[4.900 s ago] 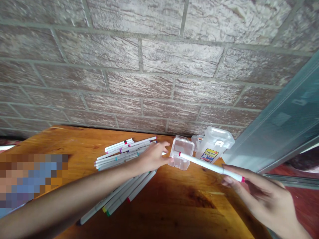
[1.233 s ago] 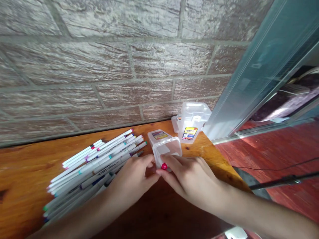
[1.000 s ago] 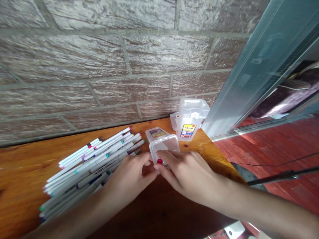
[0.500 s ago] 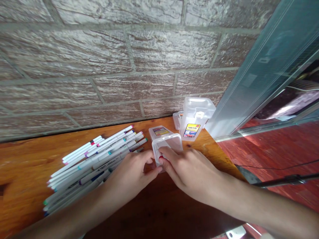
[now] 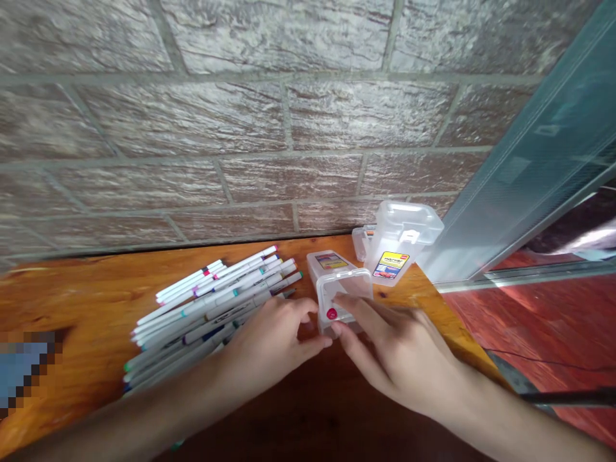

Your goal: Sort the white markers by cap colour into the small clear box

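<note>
A clear plastic marker case (image 5: 327, 262) lies on its side, its open mouth facing me. Inside it rests a marker (image 5: 332, 314), its red end showing at the lower left of the mouth. My left hand (image 5: 283, 330) grips the near left rim of the case between thumb and fingers. Just at the mouth, my right hand (image 5: 394, 343) has its thumb and index finger spread apart, close to the red end but not closed on it. Left of the case, many white markers (image 5: 216, 308) with coloured ends lie in a loose row, partly hidden by my left forearm.
Behind on the right, a second clear case (image 5: 404, 240) with a yellow label stands upright. A smaller clear plastic piece (image 5: 360, 244) sits beside it against the brick wall (image 5: 250, 176). The wooden table (image 5: 86, 289) ends at the right, above a red floor (image 5: 553, 321).
My right thumb and index finger have opened off the red-ended marker, which now sits inside the case. The left hand keeps its hold. The whole view has shifted slightly.
</note>
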The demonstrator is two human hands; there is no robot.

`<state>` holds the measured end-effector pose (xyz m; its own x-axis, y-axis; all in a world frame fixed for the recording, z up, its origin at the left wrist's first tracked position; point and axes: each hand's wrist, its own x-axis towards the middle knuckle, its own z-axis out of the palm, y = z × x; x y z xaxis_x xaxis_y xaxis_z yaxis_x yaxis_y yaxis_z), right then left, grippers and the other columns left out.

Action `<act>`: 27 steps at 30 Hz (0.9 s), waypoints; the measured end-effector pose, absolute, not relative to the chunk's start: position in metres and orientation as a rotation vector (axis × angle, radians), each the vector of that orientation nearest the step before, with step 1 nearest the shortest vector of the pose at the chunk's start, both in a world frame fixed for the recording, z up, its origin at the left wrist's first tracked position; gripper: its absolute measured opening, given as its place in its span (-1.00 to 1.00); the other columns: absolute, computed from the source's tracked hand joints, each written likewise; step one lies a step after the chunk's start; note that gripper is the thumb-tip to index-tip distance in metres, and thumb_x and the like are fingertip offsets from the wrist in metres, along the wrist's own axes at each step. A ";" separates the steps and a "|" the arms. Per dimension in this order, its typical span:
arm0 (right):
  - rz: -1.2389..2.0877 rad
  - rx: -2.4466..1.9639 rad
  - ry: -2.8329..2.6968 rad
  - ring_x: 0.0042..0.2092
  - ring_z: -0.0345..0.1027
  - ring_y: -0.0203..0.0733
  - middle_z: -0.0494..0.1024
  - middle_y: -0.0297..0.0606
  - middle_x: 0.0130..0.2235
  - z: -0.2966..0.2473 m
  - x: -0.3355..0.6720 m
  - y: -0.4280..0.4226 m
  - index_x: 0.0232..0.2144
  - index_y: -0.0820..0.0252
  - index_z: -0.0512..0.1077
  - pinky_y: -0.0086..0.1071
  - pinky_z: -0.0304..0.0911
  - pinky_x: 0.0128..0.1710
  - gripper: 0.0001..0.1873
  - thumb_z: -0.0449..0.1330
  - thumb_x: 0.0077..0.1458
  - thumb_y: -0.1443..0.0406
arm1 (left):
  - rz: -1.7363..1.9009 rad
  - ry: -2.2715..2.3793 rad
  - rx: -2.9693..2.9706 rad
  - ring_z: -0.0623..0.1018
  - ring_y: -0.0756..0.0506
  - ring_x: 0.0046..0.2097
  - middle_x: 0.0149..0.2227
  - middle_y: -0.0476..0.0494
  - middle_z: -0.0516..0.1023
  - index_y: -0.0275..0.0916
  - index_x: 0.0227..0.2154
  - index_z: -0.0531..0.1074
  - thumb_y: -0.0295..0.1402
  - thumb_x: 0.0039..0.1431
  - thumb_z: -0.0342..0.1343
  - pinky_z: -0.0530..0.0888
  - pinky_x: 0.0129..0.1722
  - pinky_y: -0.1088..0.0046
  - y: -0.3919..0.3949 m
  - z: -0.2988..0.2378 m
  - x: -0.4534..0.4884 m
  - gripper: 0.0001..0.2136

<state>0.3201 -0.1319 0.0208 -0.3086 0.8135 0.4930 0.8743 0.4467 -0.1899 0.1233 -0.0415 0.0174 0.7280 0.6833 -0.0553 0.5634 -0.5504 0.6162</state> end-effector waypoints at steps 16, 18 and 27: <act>-0.327 -0.773 -2.235 -0.24 0.67 -0.12 0.76 -0.20 -0.23 0.005 0.307 -0.144 -0.05 0.23 0.55 -0.28 0.56 -0.14 -0.76 0.21 0.25 0.47 | 0.686 1.188 2.292 0.47 0.01 -0.43 -0.45 0.00 0.58 -0.26 -0.35 0.61 -0.28 0.32 0.14 0.33 -0.43 0.56 -0.003 0.046 0.004 -0.78; -0.251 -0.806 -2.304 -0.26 0.65 -0.14 0.74 -0.20 -0.24 0.003 0.283 -0.136 -0.09 0.24 0.54 -0.30 0.51 -0.22 -0.79 0.15 0.29 0.48 | 0.716 1.187 2.252 0.44 0.02 -0.45 -0.48 0.00 0.54 -0.29 -0.38 0.60 -0.27 0.31 0.13 0.33 -0.44 0.56 0.011 0.041 -0.004 -0.76; 0.021 -1.106 -2.382 -0.46 0.51 -0.21 0.61 -0.31 -0.46 -0.024 0.214 -0.107 -0.27 0.16 0.49 -0.41 0.27 -0.44 -0.78 0.05 0.34 0.41 | 0.861 1.180 2.278 0.29 0.06 -0.51 -0.59 0.10 0.32 -0.27 -0.40 0.53 -0.26 0.32 0.09 0.22 -0.45 0.55 0.018 0.008 -0.014 -0.75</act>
<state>0.2141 -0.1073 -0.0238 -0.5388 0.7181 0.4406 0.7102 0.6684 -0.2210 -0.0142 0.0182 0.0081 0.4444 0.8343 0.3264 0.5657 -0.5438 0.6199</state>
